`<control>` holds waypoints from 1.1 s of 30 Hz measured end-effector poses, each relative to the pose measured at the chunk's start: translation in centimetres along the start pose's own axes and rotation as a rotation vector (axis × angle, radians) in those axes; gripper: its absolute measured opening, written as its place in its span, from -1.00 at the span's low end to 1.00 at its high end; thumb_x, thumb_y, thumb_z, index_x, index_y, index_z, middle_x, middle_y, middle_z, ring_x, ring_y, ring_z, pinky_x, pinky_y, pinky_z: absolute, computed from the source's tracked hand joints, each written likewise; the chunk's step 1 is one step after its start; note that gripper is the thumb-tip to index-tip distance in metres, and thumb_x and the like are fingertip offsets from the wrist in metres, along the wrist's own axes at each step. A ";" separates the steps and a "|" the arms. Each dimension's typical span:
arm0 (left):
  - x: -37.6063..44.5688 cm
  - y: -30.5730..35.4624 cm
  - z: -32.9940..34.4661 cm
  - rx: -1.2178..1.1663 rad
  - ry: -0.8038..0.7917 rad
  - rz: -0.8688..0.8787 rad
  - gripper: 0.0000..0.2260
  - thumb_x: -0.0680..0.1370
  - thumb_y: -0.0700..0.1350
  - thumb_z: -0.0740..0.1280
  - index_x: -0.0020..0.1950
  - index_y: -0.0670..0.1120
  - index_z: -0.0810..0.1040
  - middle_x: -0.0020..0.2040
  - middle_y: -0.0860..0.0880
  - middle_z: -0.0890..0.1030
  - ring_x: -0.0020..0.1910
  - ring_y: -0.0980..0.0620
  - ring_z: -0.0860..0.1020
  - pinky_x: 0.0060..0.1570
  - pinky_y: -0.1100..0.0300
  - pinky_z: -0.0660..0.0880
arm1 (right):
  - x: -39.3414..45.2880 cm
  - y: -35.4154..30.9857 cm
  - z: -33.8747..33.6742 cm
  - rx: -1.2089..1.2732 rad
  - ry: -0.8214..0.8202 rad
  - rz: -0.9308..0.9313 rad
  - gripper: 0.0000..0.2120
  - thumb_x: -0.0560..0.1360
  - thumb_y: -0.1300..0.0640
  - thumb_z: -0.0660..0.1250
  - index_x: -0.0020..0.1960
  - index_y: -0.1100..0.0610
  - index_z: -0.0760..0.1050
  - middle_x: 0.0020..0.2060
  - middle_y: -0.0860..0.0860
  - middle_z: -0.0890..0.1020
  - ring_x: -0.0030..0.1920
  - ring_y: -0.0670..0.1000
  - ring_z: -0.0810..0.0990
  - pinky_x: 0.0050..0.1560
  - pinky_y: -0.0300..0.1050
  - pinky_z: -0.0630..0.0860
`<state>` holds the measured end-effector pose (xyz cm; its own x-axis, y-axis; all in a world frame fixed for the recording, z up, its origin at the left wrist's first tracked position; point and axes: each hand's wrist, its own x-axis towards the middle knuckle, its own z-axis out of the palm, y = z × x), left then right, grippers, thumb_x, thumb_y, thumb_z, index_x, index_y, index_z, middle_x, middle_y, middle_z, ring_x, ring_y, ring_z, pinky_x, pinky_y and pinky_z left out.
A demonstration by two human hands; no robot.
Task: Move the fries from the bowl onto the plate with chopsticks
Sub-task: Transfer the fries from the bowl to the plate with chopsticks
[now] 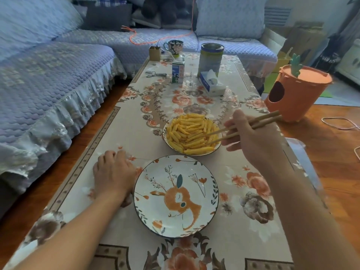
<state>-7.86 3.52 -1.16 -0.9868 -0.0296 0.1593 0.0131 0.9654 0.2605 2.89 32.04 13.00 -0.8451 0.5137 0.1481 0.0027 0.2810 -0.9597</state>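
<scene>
A white bowl (194, 153) heaped with yellow fries (190, 131) stands in the middle of the table. Just in front of it lies a white plate (196, 221) painted with an orange deer, with no fries on it. My right hand (251, 137) holds a pair of wooden chopsticks (224, 133); their tips reach into the right side of the fries. My left hand (113, 172) rests knuckles up on the tablecloth, left of the plate, with its fingers curled under and nothing in it.
At the far end of the flowered tablecloth (243, 191) stand a milk carton (178, 72), a tissue box (212, 83), a tall tin (210, 59), a mug (174, 46) and a small box (154, 53). An orange carrot-shaped bin (294, 92) stands right of the table. A sofa (48, 84) runs along the left.
</scene>
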 end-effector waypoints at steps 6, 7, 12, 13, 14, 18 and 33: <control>0.3 -0.4 0.7 -0.015 0.059 0.006 -0.73 0.59 -0.12 0.23 0.24 -0.10 0.58 0.22 -0.23 0.53 0.23 -0.26 0.43 0.21 -0.19 0.39 | 1.3 1.3 0.0 -0.122 0.039 -0.071 -0.66 0.66 -0.02 0.28 -0.18 0.14 0.64 -0.43 0.12 0.67 -0.43 0.09 0.70 -0.39 -0.10 0.65; 0.3 -0.4 0.8 -0.014 0.061 0.002 -0.73 0.59 -0.12 0.22 0.25 -0.10 0.58 0.22 -0.23 0.53 0.23 -0.26 0.43 0.22 -0.18 0.38 | 1.5 1.5 0.2 -0.146 0.035 -0.079 -0.67 0.66 -0.02 0.29 -0.18 0.12 0.64 -0.43 0.10 0.67 -0.43 0.08 0.70 -0.38 -0.09 0.66; 0.4 -0.5 1.0 -0.013 0.078 0.003 -0.71 0.60 -0.10 0.21 0.28 -0.08 0.57 0.27 -0.21 0.52 0.26 -0.25 0.41 0.24 -0.18 0.37 | 2.1 2.6 0.3 -0.178 0.014 -0.106 -0.70 0.65 -0.01 0.30 -0.17 0.11 0.63 -0.43 0.09 0.66 -0.43 0.03 0.69 -0.38 -0.15 0.65; 0.5 -0.5 1.1 -0.009 0.080 0.002 -0.70 0.60 -0.10 0.22 0.29 -0.09 0.57 0.27 -0.22 0.52 0.26 -0.25 0.41 0.25 -0.18 0.37 | 2.1 2.8 0.2 -0.169 0.004 -0.105 -0.69 0.65 0.00 0.30 -0.17 0.12 0.63 -0.43 0.11 0.66 -0.43 0.03 0.70 -0.38 -0.14 0.65; 0.5 -0.6 1.2 -0.006 0.084 0.003 -0.70 0.60 -0.10 0.22 0.29 -0.10 0.58 0.27 -0.22 0.52 0.25 -0.26 0.42 0.24 -0.19 0.38 | 2.2 2.9 0.1 -0.158 -0.008 -0.104 -0.69 0.65 0.00 0.29 -0.17 0.13 0.62 -0.42 0.11 0.66 -0.42 0.04 0.70 -0.39 -0.15 0.64; 0.4 -0.7 1.5 -0.002 0.099 0.005 -0.72 0.58 -0.12 0.26 0.26 -0.12 0.60 0.23 -0.25 0.54 0.21 -0.29 0.44 0.21 -0.21 0.39 | 1.8 2.8 0.0 -0.141 -0.070 -0.146 -0.63 0.56 -0.17 0.27 -0.16 0.09 0.63 -0.40 0.08 0.68 -0.40 0.02 0.71 -0.38 -0.19 0.63; 0.3 -0.6 1.2 -0.006 0.108 0.015 -0.73 0.59 -0.09 0.24 0.23 -0.08 0.59 0.20 -0.20 0.55 0.18 -0.23 0.44 0.17 -0.16 0.41 | -0.1 -0.3 -0.1 0.047 -0.115 -0.107 -0.54 0.54 -0.14 0.24 -0.12 0.28 0.59 -0.36 0.24 0.66 -0.39 0.20 0.71 -0.37 0.05 0.69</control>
<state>-8.39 3.24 -2.41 -0.9635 -0.0433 0.2643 0.0288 0.9644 0.2630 3.02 32.01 13.28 -0.8950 0.3859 0.2239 -0.1132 0.2891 -0.9506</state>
